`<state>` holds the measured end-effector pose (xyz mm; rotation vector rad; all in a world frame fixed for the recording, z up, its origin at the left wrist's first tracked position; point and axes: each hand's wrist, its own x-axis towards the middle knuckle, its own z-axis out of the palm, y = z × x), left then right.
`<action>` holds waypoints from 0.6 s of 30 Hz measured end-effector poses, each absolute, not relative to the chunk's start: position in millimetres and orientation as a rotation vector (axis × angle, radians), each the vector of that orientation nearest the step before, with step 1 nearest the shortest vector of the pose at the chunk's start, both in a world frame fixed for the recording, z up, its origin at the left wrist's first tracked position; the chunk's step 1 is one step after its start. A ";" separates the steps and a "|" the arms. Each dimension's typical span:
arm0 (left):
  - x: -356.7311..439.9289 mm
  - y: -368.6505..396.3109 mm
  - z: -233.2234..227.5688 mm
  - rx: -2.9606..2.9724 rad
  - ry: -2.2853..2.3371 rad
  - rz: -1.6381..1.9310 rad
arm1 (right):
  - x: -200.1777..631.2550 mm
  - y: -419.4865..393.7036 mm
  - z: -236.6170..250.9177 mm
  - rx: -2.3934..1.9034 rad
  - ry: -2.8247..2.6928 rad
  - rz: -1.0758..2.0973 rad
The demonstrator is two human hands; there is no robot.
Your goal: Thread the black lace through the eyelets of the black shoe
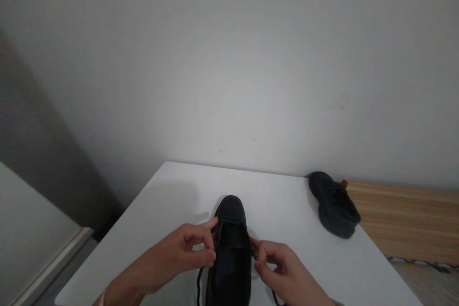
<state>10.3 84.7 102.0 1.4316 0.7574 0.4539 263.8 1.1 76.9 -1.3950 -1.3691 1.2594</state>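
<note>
Two hands pinch laces: left hand (186, 251) & right hand (278, 267), each gripping a lace (199, 283) of black shoe (229, 248) at worktop's (279, 201) near edge.

Dim, flat light here, brightest on the wall (229, 81) at centre and fading to grey murk toward nine and three o'clock. Soft shadows fall on the table (287, 201) toward eleven o'clock of the near shoe (229, 248). Dark shoes lose all detail. Corners darken; slight softness throughout, no glare.
</note>
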 end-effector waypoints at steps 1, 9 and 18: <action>9.4 84.6 103.2 1.426 0.746 0.451 | 266.5 0.6 77.2 -1.389 -1.380 1.275; 0.2 88.2 105.3 1.388 0.710 0.416 | 273.6 0.2 80.3 -1.306 -1.349 1.458; 13.4 81.8 100.8 1.199 0.624 0.501 | 270.0 7.6 75.4 -1.258 -1.280 1.450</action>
